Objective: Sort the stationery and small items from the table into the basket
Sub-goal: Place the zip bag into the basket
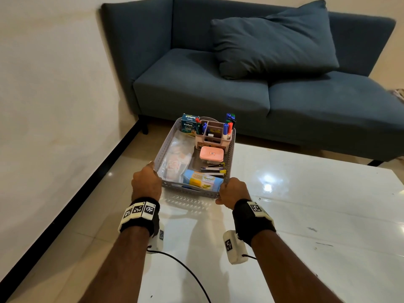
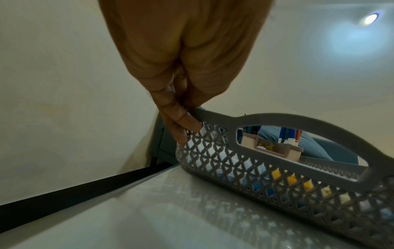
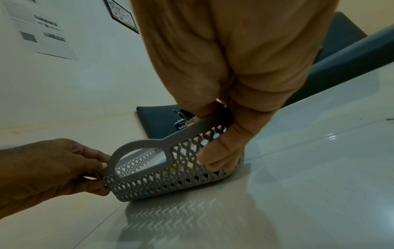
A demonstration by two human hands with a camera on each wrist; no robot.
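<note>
The grey basket [image 1: 230,149], already loaded with stationery, is being gripped at its two near corners at the far-left corner of the white table [image 1: 306,215], the left hand [image 1: 146,182] and right hand [image 1: 232,192] each curled over the rim. Being held from one end only, it is being exposed to tipping, by which the upright markers [image 1: 229,122] could be spilled

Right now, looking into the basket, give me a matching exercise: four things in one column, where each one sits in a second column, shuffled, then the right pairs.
Things:
1. pink case
2. marker organizer
3. blue packet
4. clear plastic bag

Places in the basket:
A. near end, between the left hand and right hand
B. along the left wall
C. far right corner
D. middle, just in front of the organizer

Pairs: 1-D, 2-C, 3-A, 4-B
</note>
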